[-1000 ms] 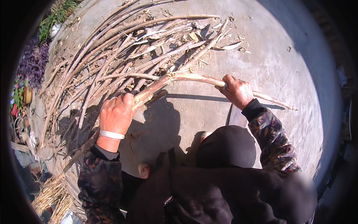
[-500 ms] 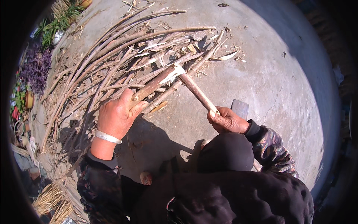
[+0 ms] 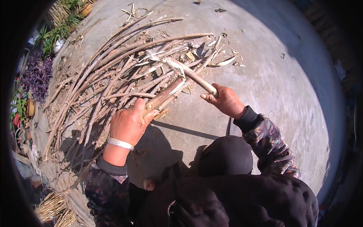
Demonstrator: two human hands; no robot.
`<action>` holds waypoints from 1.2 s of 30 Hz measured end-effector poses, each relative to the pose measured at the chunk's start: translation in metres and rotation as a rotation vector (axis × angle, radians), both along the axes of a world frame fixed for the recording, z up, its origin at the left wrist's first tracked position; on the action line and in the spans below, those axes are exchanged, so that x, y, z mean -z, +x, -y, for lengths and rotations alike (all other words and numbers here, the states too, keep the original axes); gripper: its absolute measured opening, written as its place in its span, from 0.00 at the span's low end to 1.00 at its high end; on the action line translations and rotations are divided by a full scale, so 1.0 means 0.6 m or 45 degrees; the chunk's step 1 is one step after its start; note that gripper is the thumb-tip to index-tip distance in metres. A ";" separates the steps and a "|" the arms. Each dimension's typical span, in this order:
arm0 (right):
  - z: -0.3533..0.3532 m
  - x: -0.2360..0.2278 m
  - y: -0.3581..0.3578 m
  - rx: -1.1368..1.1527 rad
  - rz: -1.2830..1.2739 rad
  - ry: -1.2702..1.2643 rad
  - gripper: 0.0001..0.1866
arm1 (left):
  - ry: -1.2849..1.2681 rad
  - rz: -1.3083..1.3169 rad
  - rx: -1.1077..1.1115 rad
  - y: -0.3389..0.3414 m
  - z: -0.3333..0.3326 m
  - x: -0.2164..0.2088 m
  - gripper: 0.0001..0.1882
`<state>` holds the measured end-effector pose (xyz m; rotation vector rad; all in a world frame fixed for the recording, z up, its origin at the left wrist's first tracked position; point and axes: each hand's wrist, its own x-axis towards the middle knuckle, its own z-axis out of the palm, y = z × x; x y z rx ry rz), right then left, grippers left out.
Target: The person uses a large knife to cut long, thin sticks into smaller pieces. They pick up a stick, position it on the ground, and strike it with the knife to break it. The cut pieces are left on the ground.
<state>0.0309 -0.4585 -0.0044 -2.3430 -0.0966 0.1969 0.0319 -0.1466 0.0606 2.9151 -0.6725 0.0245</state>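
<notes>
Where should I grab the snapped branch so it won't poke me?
Probably the snapped branch is best gripped near its blunt end, coming from the right, where the right hand is: it looks straight and smooth there, while the break shows pale, jagged splinters.

Around you spreads a grey concrete floor (image 3: 272, 94), sunlit in the middle, with a broad shadow (image 3: 302, 41) along its upper right side. To your left you have a purple plant (image 3: 37, 77), with a yellowish pot (image 3: 30, 108) just below it and a small red object (image 3: 16, 120) beside that. Further up, you see long-leaved greenery (image 3: 53, 36) near an orange pot (image 3: 86, 10). At your lower left lies a bundle of pale straw (image 3: 51, 207).
</notes>
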 end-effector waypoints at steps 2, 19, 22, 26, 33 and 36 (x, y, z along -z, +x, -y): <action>-0.006 -0.005 0.014 0.016 0.100 -0.067 0.24 | -0.021 0.015 0.023 -0.002 0.007 0.001 0.20; -0.054 -0.002 0.219 -0.026 0.210 -0.584 0.14 | -0.209 -0.329 0.238 -0.076 0.076 0.056 0.21; -0.034 0.019 0.245 0.049 0.240 -0.534 0.14 | -0.101 -0.173 0.122 -0.051 0.027 0.054 0.21; 0.026 0.037 0.230 -0.055 0.173 -0.474 0.19 | -0.048 -0.061 0.111 -0.035 -0.029 0.078 0.21; 0.070 -0.051 0.168 -0.269 -0.451 0.194 0.29 | 0.106 -0.106 0.086 -0.002 -0.020 0.170 0.20; 0.044 -0.075 0.125 -0.482 -0.518 0.451 0.30 | 0.093 -0.161 0.090 -0.004 -0.026 0.210 0.19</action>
